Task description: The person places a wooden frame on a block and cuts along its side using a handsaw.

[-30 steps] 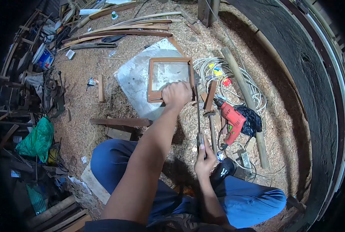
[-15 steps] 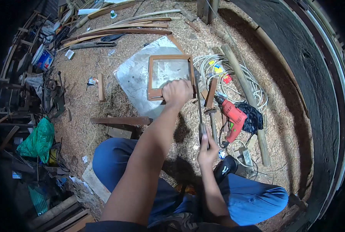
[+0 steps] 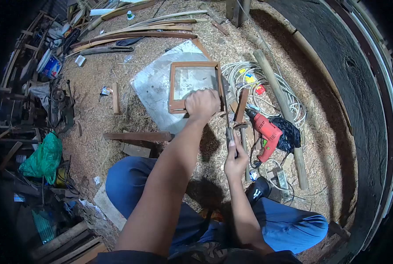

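A small rectangular wooden frame (image 3: pixel 172 83) lies over a worn metal sheet (image 3: pixel 150 83) on the ground. My left hand (image 3: pixel 202 104) is closed around the frame's near rail, close to its right corner. In my right hand (image 3: pixel 236 163) is the handle of what looks like a handsaw (image 3: pixel 227 119), its long thin blade seen nearly edge-on. The blade runs forward along the outside of the frame's right side, by the near corner. Whether its edge touches the wood cannot be made out.
A red power drill (image 3: pixel 267 134) lies right of my right hand, near a black plastic bag (image 3: pixel 289 132) and coiled pale cable (image 3: pixel 297 103). A round pole (image 3: pixel 273 79) crosses there. Wood strips (image 3: pixel 139 36) lie at the back; a wooden block (image 3: pixel 137 137) sits left. Shavings cover the ground.
My right hand and the handsaw have moved forward, away from my body, along the frame's right side. My left hand and the frame stay almost in place.
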### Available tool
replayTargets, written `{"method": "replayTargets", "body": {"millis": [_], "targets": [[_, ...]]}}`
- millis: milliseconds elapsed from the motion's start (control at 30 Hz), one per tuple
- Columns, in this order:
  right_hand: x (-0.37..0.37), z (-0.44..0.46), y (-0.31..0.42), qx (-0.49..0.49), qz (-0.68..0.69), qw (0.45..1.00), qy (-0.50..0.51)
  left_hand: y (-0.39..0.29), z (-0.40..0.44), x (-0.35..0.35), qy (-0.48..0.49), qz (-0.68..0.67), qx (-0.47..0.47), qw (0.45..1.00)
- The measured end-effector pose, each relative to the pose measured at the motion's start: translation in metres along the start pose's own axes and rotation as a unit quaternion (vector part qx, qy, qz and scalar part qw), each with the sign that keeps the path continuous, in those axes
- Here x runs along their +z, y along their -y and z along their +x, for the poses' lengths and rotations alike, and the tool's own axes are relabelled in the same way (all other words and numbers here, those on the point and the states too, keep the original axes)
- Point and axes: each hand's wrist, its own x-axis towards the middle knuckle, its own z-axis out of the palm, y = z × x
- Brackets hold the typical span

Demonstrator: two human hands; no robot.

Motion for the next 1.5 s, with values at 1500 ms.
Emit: {"method": "replayTargets", "body": {"millis": [1500], "targets": [[-0.026, -0.006, 0.020, 0.190, 0.079, 0.978, -0.022, 0.001, -0.002, 0.003, -0.016, 0.002, 0.016, 1.000]]}}
